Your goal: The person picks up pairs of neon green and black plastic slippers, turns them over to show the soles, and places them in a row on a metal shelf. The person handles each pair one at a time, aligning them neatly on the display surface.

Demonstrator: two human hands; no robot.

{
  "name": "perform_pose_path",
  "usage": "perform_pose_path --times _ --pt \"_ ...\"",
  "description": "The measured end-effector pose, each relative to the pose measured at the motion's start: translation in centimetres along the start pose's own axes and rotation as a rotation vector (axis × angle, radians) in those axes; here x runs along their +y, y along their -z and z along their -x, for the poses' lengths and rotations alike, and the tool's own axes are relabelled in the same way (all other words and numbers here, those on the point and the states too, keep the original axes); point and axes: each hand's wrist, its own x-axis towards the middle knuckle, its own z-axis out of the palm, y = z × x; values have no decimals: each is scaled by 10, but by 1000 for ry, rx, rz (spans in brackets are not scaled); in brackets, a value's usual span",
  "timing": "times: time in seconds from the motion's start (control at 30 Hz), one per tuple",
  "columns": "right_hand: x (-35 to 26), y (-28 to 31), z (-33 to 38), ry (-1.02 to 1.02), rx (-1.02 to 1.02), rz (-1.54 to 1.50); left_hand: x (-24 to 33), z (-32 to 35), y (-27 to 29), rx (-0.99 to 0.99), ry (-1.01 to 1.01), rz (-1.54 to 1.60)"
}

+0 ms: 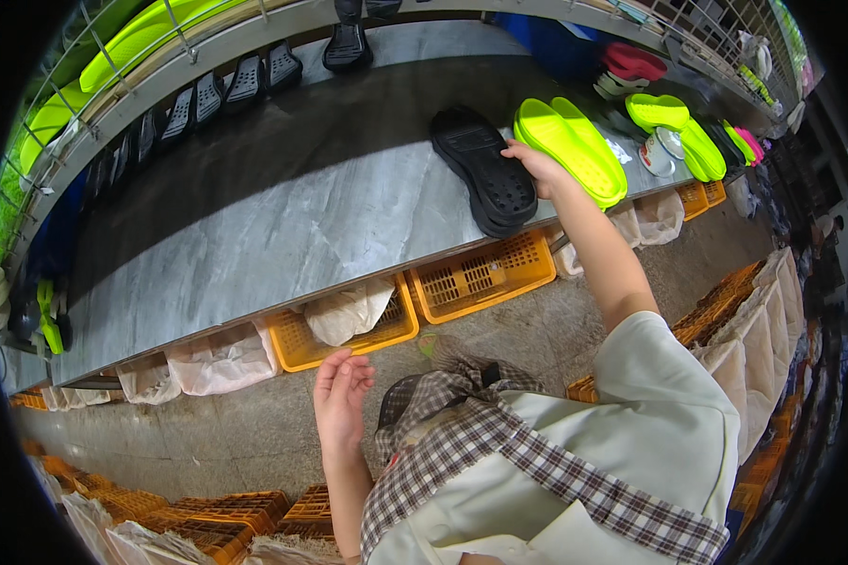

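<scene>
My right hand (535, 172) is closed on the right edge of a stack of black shoe soles (476, 155), with the thumb lying over the top one. Its other fingers are partly hidden. The soles lie at the front edge of the grey worktable (283, 226). Right beside them is a pair of neon yellow soles (575, 151), close to my right wrist. My left hand (342, 395) hangs in front of the table, fingers loosely bent and somewhat apart, with nothing in it. Close to it is a yellow crate (297, 353) holding a white cloth or bag.
Another yellow crate (485, 282) sits under the table edge. Farther right stand a white can (661, 153) and more neon soles (699, 151). Black soles (245, 80) line the far side below a wire rack (193, 47). Orange crates (217, 518) stand at the lower left.
</scene>
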Motion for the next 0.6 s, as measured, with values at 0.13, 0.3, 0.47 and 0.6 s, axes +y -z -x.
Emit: perform_pose_path --times 0.13,0.3,0.47,0.6 --pt "-24 3 1 168 187 475 -2 -10 3 37 21 33" --pt "-81 -39 -41 698 38 304 1 -31 4 108 34 78" --pt "-89 -118 -184 501 -52 130 -1 -46 6 286 6 129" --pt "-76 -173 -327 405 -266 -85 -15 -41 15 483 -32 239"
